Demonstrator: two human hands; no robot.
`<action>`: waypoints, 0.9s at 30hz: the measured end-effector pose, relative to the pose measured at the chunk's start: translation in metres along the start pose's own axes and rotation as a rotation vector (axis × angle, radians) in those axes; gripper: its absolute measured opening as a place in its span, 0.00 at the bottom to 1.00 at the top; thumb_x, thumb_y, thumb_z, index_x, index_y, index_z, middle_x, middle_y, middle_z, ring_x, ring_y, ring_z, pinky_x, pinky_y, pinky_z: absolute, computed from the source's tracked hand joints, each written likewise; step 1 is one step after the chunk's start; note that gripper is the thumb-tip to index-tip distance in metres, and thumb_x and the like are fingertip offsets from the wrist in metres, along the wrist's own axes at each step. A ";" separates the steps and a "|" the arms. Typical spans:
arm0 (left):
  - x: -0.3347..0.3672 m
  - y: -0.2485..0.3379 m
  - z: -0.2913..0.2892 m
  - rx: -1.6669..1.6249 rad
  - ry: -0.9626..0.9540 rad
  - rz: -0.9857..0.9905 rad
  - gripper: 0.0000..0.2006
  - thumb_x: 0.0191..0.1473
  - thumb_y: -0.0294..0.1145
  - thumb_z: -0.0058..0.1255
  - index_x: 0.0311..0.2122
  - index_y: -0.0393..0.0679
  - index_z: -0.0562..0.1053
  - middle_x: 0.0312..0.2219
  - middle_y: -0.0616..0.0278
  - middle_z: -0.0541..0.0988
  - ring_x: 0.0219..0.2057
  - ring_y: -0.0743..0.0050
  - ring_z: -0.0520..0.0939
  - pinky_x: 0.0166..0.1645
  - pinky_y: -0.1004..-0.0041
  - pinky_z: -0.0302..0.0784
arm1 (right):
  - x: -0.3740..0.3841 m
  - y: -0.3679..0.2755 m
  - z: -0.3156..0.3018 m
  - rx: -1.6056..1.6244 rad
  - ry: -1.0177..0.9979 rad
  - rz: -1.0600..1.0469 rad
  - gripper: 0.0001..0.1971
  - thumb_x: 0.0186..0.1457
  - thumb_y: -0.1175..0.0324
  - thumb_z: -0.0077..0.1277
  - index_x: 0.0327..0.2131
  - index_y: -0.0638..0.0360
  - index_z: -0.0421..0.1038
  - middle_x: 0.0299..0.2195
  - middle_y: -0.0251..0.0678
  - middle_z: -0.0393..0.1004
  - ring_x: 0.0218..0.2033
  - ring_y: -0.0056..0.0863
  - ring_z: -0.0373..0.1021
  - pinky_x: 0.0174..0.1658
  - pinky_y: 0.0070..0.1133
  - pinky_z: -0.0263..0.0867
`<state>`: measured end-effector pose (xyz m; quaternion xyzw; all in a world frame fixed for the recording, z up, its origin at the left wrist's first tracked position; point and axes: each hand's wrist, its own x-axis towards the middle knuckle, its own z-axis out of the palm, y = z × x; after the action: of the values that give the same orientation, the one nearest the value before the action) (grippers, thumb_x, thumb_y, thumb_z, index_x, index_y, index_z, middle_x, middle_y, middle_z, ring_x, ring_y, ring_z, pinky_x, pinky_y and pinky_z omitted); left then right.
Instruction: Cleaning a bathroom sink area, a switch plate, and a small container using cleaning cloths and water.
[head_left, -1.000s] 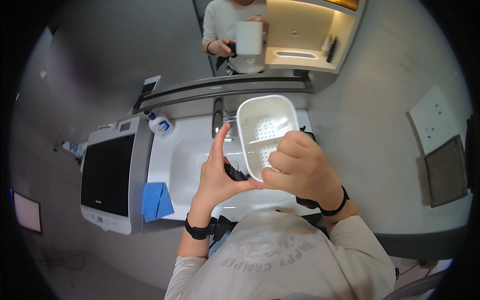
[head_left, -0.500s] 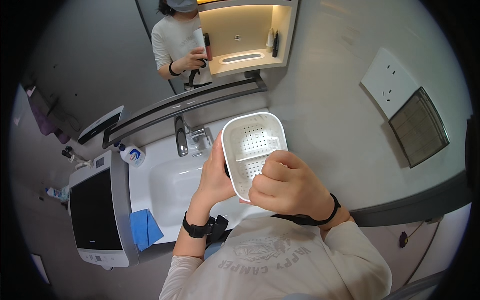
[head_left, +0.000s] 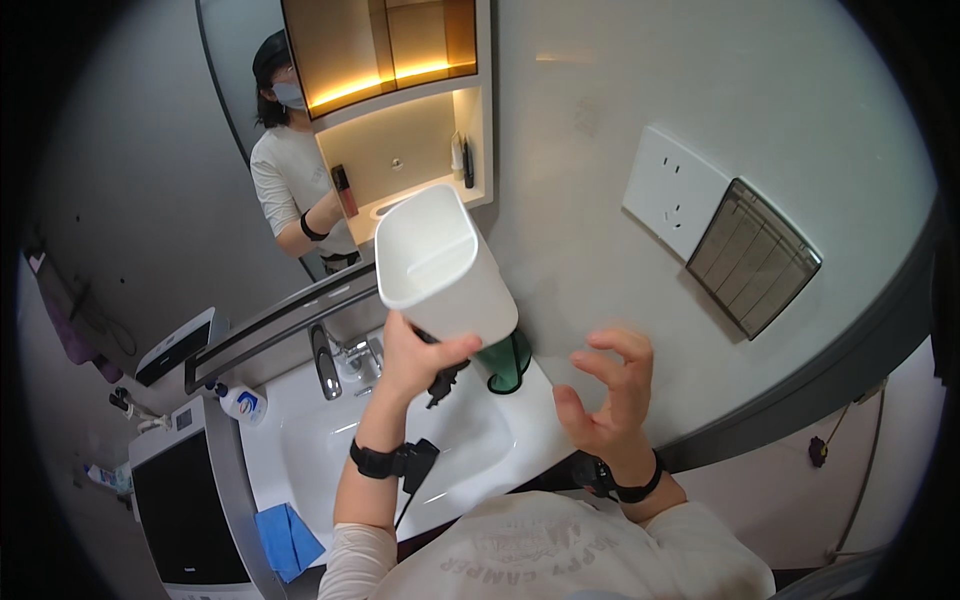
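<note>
My left hand (head_left: pixel 418 362) grips the lower end of a white plastic storage box (head_left: pixel 480 300), its thumb lying along the side. The box is raised above the sink, tilted, in front of the lit wall cabinet. Its mouth shows a white inner divider; the bottom inside cannot be made out. To the right, my right hand (head_left: pixel 612 395) is apart from the box, fingers curved and spread, nothing in them. A green object (head_left: pixel 508 365), partly hidden behind the box, stands on the sink's right corner.
Below lies the white sink (head_left: pixel 300 440) with a chrome faucet (head_left: pixel 325 360), a white pump bottle (head_left: pixel 242 403) and a blue cloth (head_left: pixel 288 540). A grey-and-white appliance (head_left: pixel 190 510) stands left. A dark rail (head_left: pixel 270 330) crosses below the mirror. Wall sockets (head_left: pixel 675 190) are at right.
The white box has risen and moved toward the cabinet, tilting, in my left hand. My right hand has left its rim and opened. The green object has come into view.
</note>
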<state>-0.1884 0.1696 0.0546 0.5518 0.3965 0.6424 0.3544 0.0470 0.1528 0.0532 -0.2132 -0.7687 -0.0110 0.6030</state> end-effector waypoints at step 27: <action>0.135 0.085 0.059 0.201 -0.178 -0.077 0.35 0.44 0.51 0.59 0.50 0.34 0.64 0.38 0.57 0.75 0.41 0.72 0.75 0.39 0.75 0.74 | -0.004 0.024 -0.020 0.273 -0.158 0.058 0.12 0.39 0.77 0.57 0.33 0.59 0.73 0.29 0.33 0.72 0.26 0.30 0.68 0.29 0.22 0.66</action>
<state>-0.1505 0.2601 0.1931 0.6237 0.4469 0.5337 0.3556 0.0742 0.1679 0.0487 -0.1514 -0.8016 0.1280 0.5641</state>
